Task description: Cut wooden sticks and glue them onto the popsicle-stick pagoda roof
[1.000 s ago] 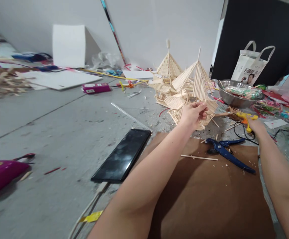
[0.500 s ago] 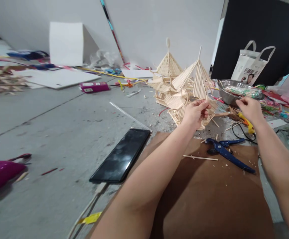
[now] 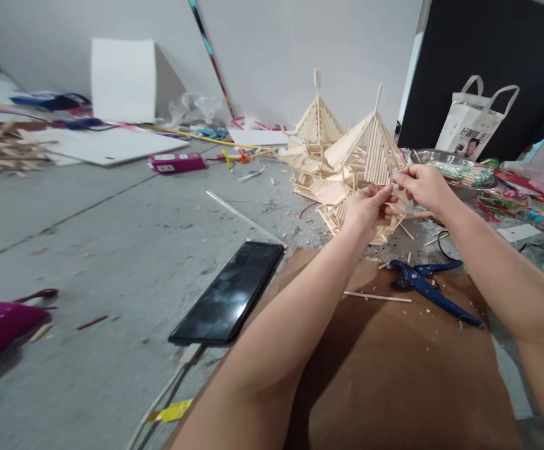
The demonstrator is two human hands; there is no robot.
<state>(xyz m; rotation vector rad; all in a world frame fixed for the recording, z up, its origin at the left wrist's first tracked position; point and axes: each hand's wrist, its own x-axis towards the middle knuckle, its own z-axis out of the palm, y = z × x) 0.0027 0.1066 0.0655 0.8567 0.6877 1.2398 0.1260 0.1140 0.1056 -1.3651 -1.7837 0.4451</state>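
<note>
A model house of thin wooden sticks (image 3: 319, 153), with two pointed roofs, stands on the floor ahead of me. My left hand (image 3: 368, 206) is closed in a pinch in front of the nearer roof. Close beside it, to the right, my right hand (image 3: 419, 184) pinches with thumb and forefinger at that roof's lower right edge. Whatever lies between the fingertips of either hand is too small to make out. Below the hands, blue-handled cutters (image 3: 429, 290) and a loose wooden stick (image 3: 377, 297) lie on a brown board (image 3: 394, 375).
Left of the board lies a black phone (image 3: 227, 294) with a cable plugged in. A metal bowl (image 3: 469, 192) holding wrapped sticks and a white bag (image 3: 469, 125) stand at the back right. Scraps litter the right side. A purple box (image 3: 177, 162) lies further back on the floor.
My right hand has moved left and forward from beside the bowl to the roof's edge, next to my left hand. My left hand has stayed nearly still.
</note>
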